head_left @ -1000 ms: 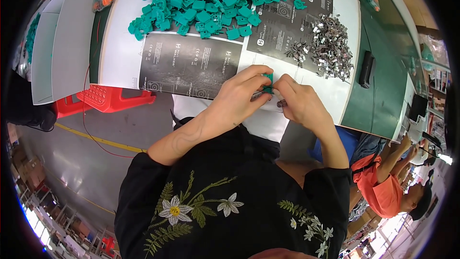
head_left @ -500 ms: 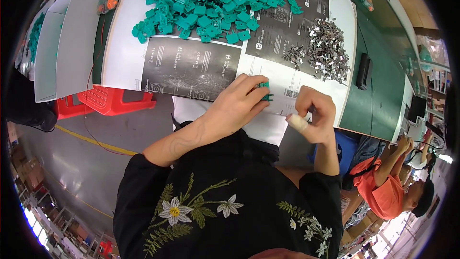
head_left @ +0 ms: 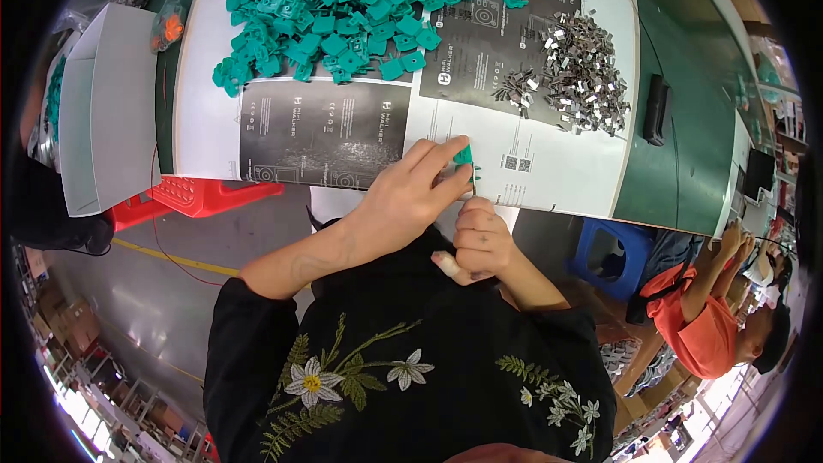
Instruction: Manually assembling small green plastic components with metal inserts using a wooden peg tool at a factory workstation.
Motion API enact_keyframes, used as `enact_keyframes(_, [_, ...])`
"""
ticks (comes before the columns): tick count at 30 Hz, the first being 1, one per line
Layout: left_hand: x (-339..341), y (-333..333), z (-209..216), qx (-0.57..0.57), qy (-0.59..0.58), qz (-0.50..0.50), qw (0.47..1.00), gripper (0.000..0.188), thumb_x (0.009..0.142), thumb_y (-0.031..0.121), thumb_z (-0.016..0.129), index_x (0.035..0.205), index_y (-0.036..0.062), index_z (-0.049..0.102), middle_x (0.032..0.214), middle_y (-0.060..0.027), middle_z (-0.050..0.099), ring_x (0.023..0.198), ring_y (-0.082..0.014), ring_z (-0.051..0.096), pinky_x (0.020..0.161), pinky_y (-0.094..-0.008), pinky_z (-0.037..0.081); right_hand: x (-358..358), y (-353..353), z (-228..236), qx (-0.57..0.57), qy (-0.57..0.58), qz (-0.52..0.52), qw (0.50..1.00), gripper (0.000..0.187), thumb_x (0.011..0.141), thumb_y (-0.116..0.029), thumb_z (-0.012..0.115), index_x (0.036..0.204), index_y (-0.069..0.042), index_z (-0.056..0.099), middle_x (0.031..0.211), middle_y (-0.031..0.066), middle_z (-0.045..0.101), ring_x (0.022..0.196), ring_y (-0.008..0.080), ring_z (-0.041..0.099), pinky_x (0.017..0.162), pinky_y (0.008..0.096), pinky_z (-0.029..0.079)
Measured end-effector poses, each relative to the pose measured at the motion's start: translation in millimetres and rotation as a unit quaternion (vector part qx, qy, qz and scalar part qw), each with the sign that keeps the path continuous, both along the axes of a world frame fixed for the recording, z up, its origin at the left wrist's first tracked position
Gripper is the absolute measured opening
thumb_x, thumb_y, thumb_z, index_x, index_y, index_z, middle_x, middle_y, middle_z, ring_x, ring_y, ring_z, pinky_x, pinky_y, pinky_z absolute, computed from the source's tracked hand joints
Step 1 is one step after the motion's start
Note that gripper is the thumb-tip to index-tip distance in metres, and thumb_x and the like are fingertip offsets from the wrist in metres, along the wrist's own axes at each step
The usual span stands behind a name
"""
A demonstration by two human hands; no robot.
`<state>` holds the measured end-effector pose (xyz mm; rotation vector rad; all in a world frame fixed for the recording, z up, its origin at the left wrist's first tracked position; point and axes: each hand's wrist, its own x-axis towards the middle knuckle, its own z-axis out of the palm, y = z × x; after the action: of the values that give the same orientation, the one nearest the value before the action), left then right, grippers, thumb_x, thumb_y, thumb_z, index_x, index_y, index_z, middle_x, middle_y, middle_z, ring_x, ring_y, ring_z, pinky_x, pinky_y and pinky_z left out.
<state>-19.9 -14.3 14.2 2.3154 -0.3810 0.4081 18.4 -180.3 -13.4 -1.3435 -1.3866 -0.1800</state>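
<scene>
My left hand (head_left: 410, 193) presses a small green plastic piece (head_left: 464, 156) against the white printed sheet at the table's front edge. Its fingers are closed on the piece, and short prongs stick out of the piece's right side. Just below, off the table edge, my right hand (head_left: 482, 240) is closed, fingers curled, close to the left fingertips. The thumb has a pale wrap on it. Whatever is inside the right hand is hidden. A large heap of similar green plastic pieces (head_left: 343, 9) lies beyond, and a pile of small metal clips (head_left: 591, 73) lies at the far right.
Printed black and white sheets (head_left: 321, 129) cover the green table (head_left: 681, 154). A black oblong object (head_left: 656, 111) lies on the right. At left stand a white box (head_left: 111, 111) and a red stool (head_left: 201, 197). A blue stool (head_left: 610, 253) and a person in orange (head_left: 694, 317) are to the right.
My right hand has moved left and down toward my body, from above the table to below the left fingertips. The left hand keeps hold of the green piece. The view has shifted slightly.
</scene>
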Motion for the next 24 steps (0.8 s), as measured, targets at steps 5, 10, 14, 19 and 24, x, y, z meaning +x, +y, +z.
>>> enact_keyframes(5, [-2, -1, 9, 0.114, -0.006, -0.014, 0.993, 0.035, 0.067, 0.002, 0.067, 0.102, -0.0048, 0.063, 0.123, -0.0200, 0.053, 0.091, -0.0278, 0.058, 0.069, -0.0322, 0.054, -2, 3, -22, 0.008, -0.022, -0.022, 0.999, 0.035, 0.062, 0.002, 0.070, 0.050, -0.009, 0.038, 0.055, 0.0033, 0.038, 0.053, 0.0227, 0.040, 0.062, 0.0345, 0.038])
enact_keyframes(10, [0, 4, 16, 0.139, -0.008, -0.038, 0.990, 0.040, 0.065, 0.004, 0.063, 0.104, -0.0059, 0.062, 0.124, -0.0224, 0.052, 0.093, -0.0297, 0.058, 0.073, -0.0342, 0.054, 3, 9, -17, 0.014, -0.062, -0.020, 0.998, 0.035, 0.061, 0.002, 0.068, 0.049, -0.010, 0.037, 0.054, 0.0044, 0.039, 0.050, 0.0232, 0.038, 0.055, 0.0335, 0.034])
enact_keyframes(14, [-5, 4, 6, 0.134, -0.031, -0.021, 0.990, 0.040, 0.064, 0.003, 0.064, 0.103, -0.0060, 0.062, 0.126, -0.0226, 0.052, 0.095, -0.0306, 0.057, 0.076, -0.0363, 0.053, 18, 0, 32, -0.035, 0.094, 0.062, 0.993, 0.037, 0.060, 0.000, 0.068, 0.049, -0.010, 0.034, 0.052, 0.0042, 0.037, 0.050, 0.0235, 0.038, 0.051, 0.0337, 0.030])
enact_keyframes(19, [-1, 7, 8, 0.095, -0.022, -0.043, 0.994, 0.038, 0.063, 0.001, 0.063, 0.100, -0.0072, 0.062, 0.126, -0.0240, 0.051, 0.095, -0.0316, 0.057, 0.079, -0.0374, 0.052, 31, 1, 60, 0.123, 0.434, 0.055, 0.891, 0.063, 0.093, -0.056, 0.041, 0.051, -0.011, 0.027, 0.048, 0.0012, 0.028, 0.044, 0.0162, 0.025, 0.045, 0.0320, 0.022])
enact_keyframes(24, [0, 7, 11, 0.110, -0.025, -0.050, 0.992, 0.037, 0.063, 0.001, 0.063, 0.099, -0.0076, 0.062, 0.126, -0.0251, 0.051, 0.094, -0.0313, 0.057, 0.078, -0.0369, 0.052, 37, 9, 61, 0.120, 0.475, 0.068, 0.869, 0.070, 0.096, -0.062, 0.025, 0.051, -0.009, 0.025, 0.047, 0.0041, 0.030, 0.046, 0.0163, 0.025, 0.047, 0.0321, 0.021])
